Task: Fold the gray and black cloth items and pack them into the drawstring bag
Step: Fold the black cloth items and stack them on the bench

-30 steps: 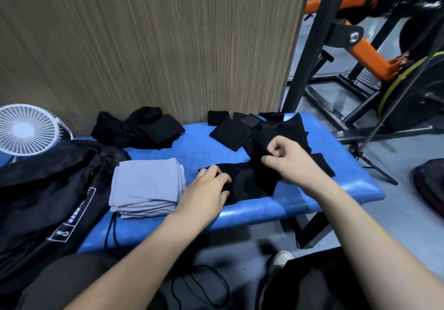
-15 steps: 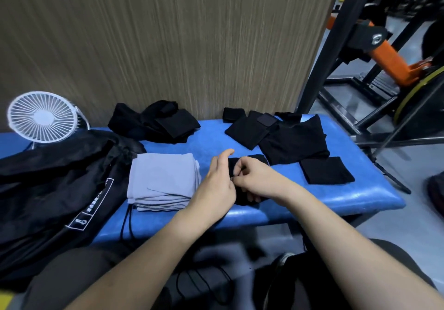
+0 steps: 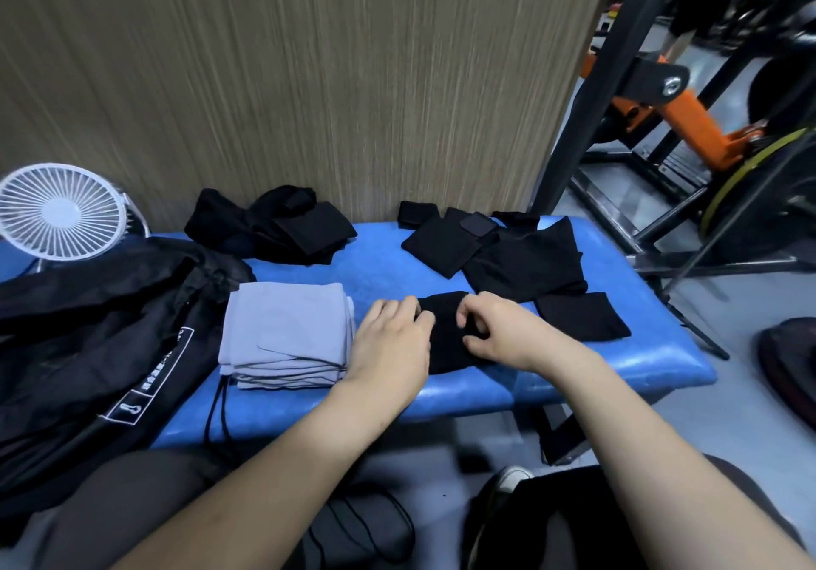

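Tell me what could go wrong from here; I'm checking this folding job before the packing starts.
The black cloth under the left hand and right hand sits near the blue bench's front edge, so it could slip off. The gray stack lies on the drawstring bag's cord; pulling the bag may topple it.

Both hands on a black cloth (image 3: 446, 340) atop blue bench (image 3: 574, 375), left hand (image 3: 391, 348), right hand (image 3: 496, 331), gray stack (image 3: 285, 326) beside
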A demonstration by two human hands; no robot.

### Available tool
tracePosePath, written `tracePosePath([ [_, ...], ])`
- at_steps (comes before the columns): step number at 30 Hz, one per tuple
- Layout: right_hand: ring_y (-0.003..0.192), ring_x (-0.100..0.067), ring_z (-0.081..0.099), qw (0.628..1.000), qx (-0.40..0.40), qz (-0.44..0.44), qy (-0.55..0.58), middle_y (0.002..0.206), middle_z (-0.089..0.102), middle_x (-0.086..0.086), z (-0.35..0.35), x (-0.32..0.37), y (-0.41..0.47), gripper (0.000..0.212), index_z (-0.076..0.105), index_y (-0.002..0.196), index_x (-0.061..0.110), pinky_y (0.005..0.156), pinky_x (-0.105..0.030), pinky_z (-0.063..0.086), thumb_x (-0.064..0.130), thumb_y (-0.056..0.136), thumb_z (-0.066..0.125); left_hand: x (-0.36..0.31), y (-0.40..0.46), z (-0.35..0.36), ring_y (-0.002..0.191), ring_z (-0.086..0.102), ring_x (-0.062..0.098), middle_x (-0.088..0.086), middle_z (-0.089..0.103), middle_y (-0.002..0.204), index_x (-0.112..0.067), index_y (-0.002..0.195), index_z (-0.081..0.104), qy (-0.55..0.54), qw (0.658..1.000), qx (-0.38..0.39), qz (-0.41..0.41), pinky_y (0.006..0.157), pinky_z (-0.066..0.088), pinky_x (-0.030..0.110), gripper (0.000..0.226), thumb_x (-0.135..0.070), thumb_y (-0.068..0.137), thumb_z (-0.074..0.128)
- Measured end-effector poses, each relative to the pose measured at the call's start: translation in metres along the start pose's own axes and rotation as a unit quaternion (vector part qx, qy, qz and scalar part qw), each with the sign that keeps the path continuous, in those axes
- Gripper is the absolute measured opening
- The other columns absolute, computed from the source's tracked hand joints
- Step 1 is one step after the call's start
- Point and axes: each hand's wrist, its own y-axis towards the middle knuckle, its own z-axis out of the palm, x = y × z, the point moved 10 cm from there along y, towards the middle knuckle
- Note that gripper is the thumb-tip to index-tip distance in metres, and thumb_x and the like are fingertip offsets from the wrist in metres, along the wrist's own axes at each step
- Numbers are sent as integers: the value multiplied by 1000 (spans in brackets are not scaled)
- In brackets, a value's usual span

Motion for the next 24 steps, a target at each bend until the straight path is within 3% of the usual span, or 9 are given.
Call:
tracePosePath([
  [7,73,-17,54,999,20,7,34,78,54,7,-1,0,2,22,56,96,25,69,-34,48,21,80,72,9,3,6,107,53,23,-1,54,118,-21,116,58,69,995,71,-7,109,20,32,24,-20,92,55],
  [12,66,-10,46,998,54,-7,20,79,49,6,6,11,1,26,55,103,20,57,-22,37,20,82,70,13,0,5,112,54,20,-2,54,119,-23,121,58,99,990,105,-2,120,6,38,29,-31,94,55],
  [16,67,-10,45,998,59,-18,23,79,48,6,10,20,3,27,55,104,19,61,-26,40,19,82,69,16,-3,4,112,54,21,0,53,119,-21,121,58,127,983,131,-8,121,-1,40,30,-32,94,54],
  [21,65,-10,47,995,69,-18,73,79,53,5,10,17,3,25,58,103,21,66,-29,44,22,83,72,23,1,2,117,51,21,-1,52,123,-23,123,58,106,981,164,-20,122,2,41,32,-35,93,57],
  [24,64,-8,52,990,48,-1,136,74,60,7,-7,-1,-2,19,62,96,23,72,-29,49,23,83,75,25,7,-7,117,51,20,-3,56,121,-28,123,59,75,987,139,-37,116,19,36,30,-39,95,52],
])
